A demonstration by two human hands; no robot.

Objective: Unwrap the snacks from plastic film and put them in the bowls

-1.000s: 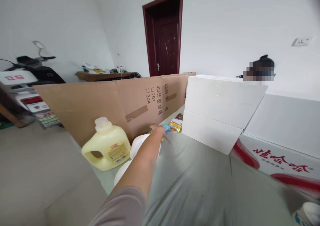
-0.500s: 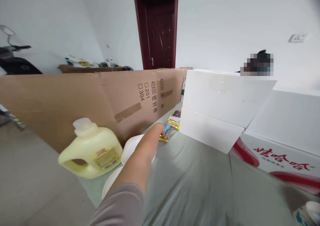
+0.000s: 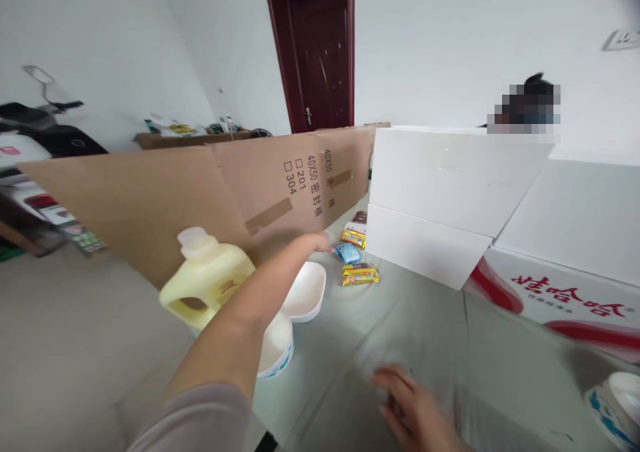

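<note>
Snack packets lie on the pale green cloth [image 3: 430, 332] ahead of us: a blue packet [image 3: 349, 253], a yellow packet [image 3: 361, 275] just beside it toward us, and an orange packet [image 3: 353, 238] a little farther off, near the foot of the white foam boxes [image 3: 440, 199]. Our left hand [image 3: 316, 242] is stretched out over the cloth, its fingertips just short of the blue packet and not touching it as far as we can see. The fingers look loosely extended and hold nothing, though the hand is small at this range and we cannot tell the exact curl.

Under our left forearm sit two white bowls: a white bowl [image 3: 304, 292] lying open near the packets, and a blue-rimmed bowl [image 3: 275, 347] closer to us, partly hidden by the arm. Left of them stands a yellow detergent jug [image 3: 207, 280] with a pale cap, close against the long cardboard sheet [image 3: 200, 199] that stands on edge along the cloth.

Our right hand [image 3: 413, 409] hovers low over the cloth near the bottom of the view, blurred, fingers spread open and empty. At the far right edge, another bowl [image 3: 617, 405] shows in part. Beyond the foam boxes, a person's head [image 3: 530, 102] is visible.
</note>
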